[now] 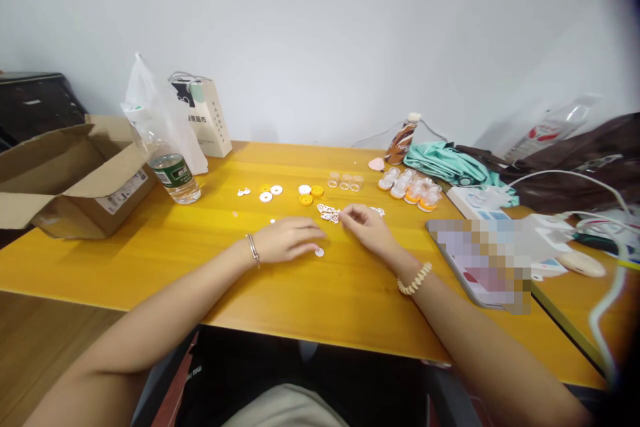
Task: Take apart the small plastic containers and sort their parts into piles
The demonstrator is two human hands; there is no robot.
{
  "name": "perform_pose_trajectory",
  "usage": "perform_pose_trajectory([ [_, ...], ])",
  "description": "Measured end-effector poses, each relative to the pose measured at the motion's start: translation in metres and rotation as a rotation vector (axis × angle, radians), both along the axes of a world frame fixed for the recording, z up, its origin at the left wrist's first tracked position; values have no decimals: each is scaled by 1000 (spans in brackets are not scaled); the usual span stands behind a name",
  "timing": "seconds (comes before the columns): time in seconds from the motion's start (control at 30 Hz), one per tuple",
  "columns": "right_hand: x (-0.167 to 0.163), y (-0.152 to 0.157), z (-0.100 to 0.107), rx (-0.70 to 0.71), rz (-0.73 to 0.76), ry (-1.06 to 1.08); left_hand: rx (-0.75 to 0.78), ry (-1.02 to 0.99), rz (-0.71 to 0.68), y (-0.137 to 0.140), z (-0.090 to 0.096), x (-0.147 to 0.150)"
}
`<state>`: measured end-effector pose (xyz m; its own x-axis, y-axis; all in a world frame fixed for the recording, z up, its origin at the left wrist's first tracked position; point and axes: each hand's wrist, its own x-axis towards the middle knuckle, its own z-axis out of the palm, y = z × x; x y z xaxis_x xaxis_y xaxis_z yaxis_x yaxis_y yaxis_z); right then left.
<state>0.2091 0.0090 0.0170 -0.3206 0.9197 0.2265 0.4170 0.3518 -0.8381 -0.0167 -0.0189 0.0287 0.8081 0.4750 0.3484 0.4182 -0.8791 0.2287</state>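
My left hand (290, 240) reaches over the table with its fingers stretched out. Its fingertips are beside a small white disc (319, 252) on the wood. My right hand (367, 223) has thumb and forefinger pinched together at the edge of several white openwork pieces (327, 212); what lies between the fingertips is too small to make out. More white openwork (378, 211) shows behind that hand. Farther back are yellow and white wheel-like discs (311, 193), another such group (270, 192), clear round cups (345, 181) and small white parts (243, 192).
Clear-topped pieces with orange and white bases (411, 188) stand right of centre. A tablet (470, 267) lies at right, near a power strip (467, 203) and cables. At left are an open cardboard box (90, 193) and a water bottle (173, 173). A coffee bottle (403, 139) stands behind.
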Motion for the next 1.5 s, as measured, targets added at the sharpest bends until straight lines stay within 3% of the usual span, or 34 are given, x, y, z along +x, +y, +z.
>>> perform_pose_trajectory([
  [0.17,46,32,4,466,-453,-309,0,19,-79,-9,-11,14],
  [0.23,68,45,0,556,-576,-463,-19,7,-90,-6,-15,12],
  [0.33,89,58,-10,550,-667,-663,-42,-4,-109,-1,-18,10],
  [0.5,96,65,-20,443,-572,-848,-42,-1,-117,-1,-18,11],
  [0.6,96,67,-19,481,-548,-841,11,-17,-83,1,-15,9],
  [0.7,97,68,-17,527,-567,-810,118,-67,69,10,-7,-2],
  [0.8,98,69,-13,515,-588,-746,204,-172,408,25,4,-27],
  [0.93,95,64,-7,484,-585,-679,146,-104,963,47,17,-79],
  [1.07,90,56,2,449,-568,-642,7,75,1212,63,17,-127],
  [1.2,87,52,7,411,-544,-627,-88,144,1218,72,5,-142],
  [1.5,82,46,8,364,-505,-653,-138,134,1141,78,-5,-134],
])
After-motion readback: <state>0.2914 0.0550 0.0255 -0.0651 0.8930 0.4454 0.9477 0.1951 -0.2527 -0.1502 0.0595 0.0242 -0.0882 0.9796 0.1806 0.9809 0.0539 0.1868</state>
